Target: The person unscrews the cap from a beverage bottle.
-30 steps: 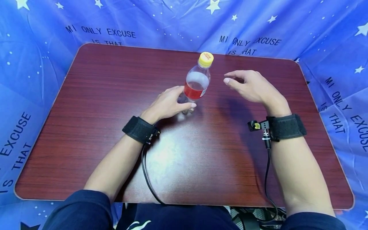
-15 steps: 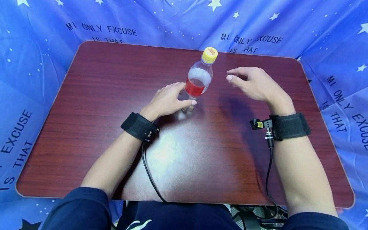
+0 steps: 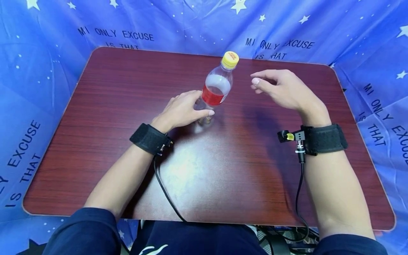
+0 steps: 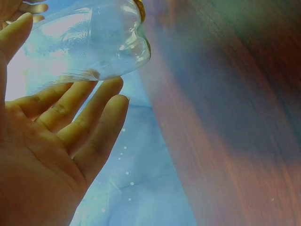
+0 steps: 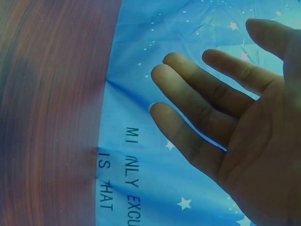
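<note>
A clear plastic bottle with a yellow cap and a red label leans to the right near the middle of the table. My left hand holds its lower part, thumb on the near side and fingers on the far side. In the left wrist view, the see-through lower end of the bottle lies against the fingers. My right hand hovers to the right of the bottle, apart from it. Its fingers are loosely spread and hold nothing in the right wrist view.
The dark red wooden table has rounded corners. A blue curtain with stars and lettering surrounds its back and sides. Black wrist straps carry small cameras, and a cable runs from the left one over the front edge.
My left hand and the bottle have shifted slightly, the bottle going up and right, then a little left. The right hand has drifted a little up and right. The head view has moved slightly too.
</note>
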The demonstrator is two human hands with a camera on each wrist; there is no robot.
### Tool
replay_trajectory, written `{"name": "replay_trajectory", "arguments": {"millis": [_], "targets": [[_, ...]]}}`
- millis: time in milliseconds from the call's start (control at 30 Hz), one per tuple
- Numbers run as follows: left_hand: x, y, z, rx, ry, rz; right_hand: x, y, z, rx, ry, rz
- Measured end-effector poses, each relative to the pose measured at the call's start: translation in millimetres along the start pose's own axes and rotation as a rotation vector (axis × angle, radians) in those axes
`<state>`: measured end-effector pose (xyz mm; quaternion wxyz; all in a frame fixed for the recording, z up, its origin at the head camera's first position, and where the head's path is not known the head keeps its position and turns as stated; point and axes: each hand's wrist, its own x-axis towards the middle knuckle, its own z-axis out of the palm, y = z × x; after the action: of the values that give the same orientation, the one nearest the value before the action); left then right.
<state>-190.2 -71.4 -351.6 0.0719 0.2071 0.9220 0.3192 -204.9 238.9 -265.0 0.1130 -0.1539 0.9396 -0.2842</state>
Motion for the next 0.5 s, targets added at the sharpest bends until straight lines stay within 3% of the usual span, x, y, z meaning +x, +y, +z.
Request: {"name": "replay_trajectory", "arguments": {"millis": [500], "targets": [[-1.4, -1.6, -13.3, 0.113, 0.025, -0.024, -2.2, -4.4, -3.8, 0.068, 0.000, 0.014]]}}
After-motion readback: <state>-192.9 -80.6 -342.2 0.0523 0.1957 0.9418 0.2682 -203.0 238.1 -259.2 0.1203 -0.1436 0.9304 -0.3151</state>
